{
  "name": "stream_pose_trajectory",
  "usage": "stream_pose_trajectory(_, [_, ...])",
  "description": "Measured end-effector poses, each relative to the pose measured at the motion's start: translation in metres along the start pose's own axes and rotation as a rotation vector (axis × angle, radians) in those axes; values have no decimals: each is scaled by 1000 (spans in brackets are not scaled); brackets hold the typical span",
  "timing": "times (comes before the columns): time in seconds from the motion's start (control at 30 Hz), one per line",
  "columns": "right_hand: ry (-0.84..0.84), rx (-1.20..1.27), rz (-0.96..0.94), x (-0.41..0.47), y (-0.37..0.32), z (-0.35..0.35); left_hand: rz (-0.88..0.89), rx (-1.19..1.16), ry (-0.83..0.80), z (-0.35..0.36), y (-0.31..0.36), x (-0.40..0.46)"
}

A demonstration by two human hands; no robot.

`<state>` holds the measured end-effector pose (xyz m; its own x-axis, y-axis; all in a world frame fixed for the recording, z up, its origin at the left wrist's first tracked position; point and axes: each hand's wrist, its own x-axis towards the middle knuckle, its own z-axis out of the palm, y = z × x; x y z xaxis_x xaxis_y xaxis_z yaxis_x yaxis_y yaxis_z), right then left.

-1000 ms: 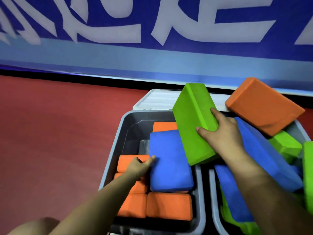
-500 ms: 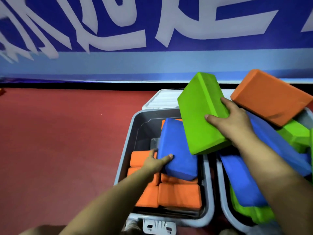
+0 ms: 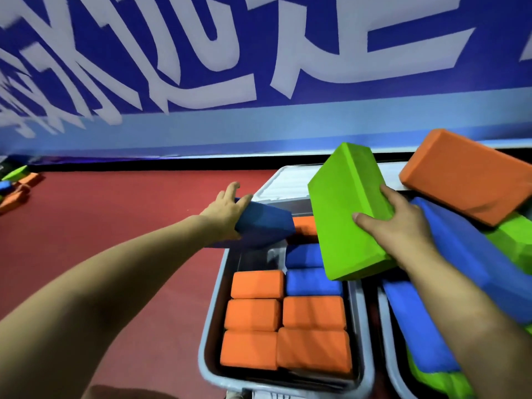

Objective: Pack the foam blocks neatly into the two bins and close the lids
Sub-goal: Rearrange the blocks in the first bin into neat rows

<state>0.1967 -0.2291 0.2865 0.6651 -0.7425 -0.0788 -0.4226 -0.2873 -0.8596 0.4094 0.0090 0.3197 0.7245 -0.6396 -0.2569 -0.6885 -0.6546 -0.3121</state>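
Note:
My left hand [image 3: 227,210] grips a blue foam block [image 3: 264,226] and holds it raised over the far left edge of the left grey bin [image 3: 211,321]. Inside that bin lie several orange blocks [image 3: 312,352] and two blue blocks [image 3: 313,282], packed flat. A tilted green block [image 3: 348,208] hangs over the gap between the bins, held by my right hand [image 3: 397,223]. The right bin [image 3: 387,347] is piled loosely with long blue blocks [image 3: 466,254], green blocks [image 3: 515,243] and one orange block [image 3: 469,177] on top.
A white lid [image 3: 288,184] lies behind the left bin. The floor is red mat [image 3: 100,226]. More loose blocks [image 3: 15,188] lie at the far left by the blue banner wall [image 3: 259,67].
My left hand has lifted the blue block out of the left bin, up and to the left, uncovering two blue blocks beneath. The right hand keeps hold of the green block.

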Motion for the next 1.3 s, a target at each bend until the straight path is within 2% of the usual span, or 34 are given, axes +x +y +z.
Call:
stream_pose_trajectory(0.17, [-3, -3, 8, -6, 3, -3, 28, 159, -214, 34, 10, 10])
stream_pose_trajectory(0.27, [-3, -15, 19, -4, 6, -6, 69, 277, -232, 54, 26, 16])
stream_pose_trajectory(0.4, [-4, -7, 19, -3, 5, -4, 101, 280, -234, 69, 47, 33])
stream_pose_trajectory(0.5, [-10, -2, 4, -2, 5, 1, 90, 160, -224, 82, 48, 46])
stream_pose_trajectory(0.6, [-5, 10, -4, 2, 6, 5, -5, -22, -200, 90, 49, 48])
stream_pose_trajectory(0.73, [2, 43, 18, 3, 9, 9, -390, -375, -162, 98, 57, 38])
stream_pose_trajectory(0.8, [5, 60, 21, 4, 9, 11, -474, -475, -213, 107, 63, 35])
stream_pose_trajectory(0.93, [6, 99, 18, 2, 7, 15, -497, -548, -260, 117, 69, 41])
stream_pose_trajectory(1.13, [11, 101, -31, -1, 4, 23, -475, -521, -436, 166, 90, 52])
stream_pose_trajectory(1.3, [7, 120, -38, 1, 4, 31, -441, -539, -477, 190, 96, 67])
